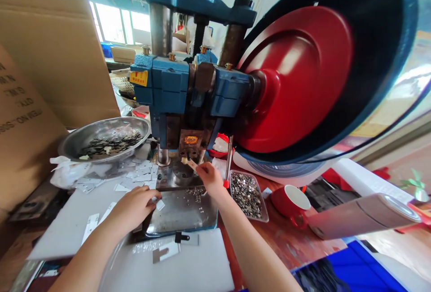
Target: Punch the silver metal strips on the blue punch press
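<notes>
My right hand (210,179) is closed in a pinch on a short flat stick (192,164). The stick's pale, yellowish tip (184,160) reaches under the ram of a blue press (168,81), above its die base (183,175). At the left edge of the metal plate (178,220) in front of the press, my left hand (139,204) has its fingers curled. A small pale sheet-metal piece (160,205) shows at its fingertips. Tiny metal bits (195,194) lie scattered on the plate near my right wrist.
Left stands a steel bowl (101,159) of flat metal pieces beside a cardboard box (50,36). Loose sheet pieces (141,173) lie near it. A tray (264,213) of small bits, a red mug (284,204) and a flask (360,215) stand right, below the red flywheel (296,81).
</notes>
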The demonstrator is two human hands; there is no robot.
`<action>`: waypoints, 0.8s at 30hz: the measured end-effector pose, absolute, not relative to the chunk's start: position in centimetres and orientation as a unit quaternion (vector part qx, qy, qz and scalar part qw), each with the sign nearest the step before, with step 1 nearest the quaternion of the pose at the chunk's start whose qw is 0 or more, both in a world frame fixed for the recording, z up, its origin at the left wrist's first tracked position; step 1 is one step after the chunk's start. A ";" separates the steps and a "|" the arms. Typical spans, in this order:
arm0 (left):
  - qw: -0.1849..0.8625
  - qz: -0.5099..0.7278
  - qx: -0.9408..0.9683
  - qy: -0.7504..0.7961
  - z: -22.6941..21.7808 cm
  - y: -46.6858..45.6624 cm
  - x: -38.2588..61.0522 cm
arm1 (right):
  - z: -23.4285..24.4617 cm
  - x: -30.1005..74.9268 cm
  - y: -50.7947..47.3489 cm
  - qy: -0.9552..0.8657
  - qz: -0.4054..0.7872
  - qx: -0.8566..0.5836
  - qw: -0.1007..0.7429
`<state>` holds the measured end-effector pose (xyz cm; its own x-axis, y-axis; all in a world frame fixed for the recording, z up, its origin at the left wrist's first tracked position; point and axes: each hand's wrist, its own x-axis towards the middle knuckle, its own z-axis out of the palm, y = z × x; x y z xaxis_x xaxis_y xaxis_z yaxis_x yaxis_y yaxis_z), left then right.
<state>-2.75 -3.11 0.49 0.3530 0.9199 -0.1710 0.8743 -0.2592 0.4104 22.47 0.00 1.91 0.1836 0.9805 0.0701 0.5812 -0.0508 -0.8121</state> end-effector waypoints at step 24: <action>0.390 0.295 0.668 0.560 0.2 -4.2 0.4 | -0.1 22.3 -8.6 -0.730 0.063 -0.671 0.117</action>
<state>0.36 -4.20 0.25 0.1981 0.9792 -0.0434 0.5191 -0.0673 0.8521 22.27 -8.64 -0.08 -0.0731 0.9936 0.0863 0.9643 0.0925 -0.2483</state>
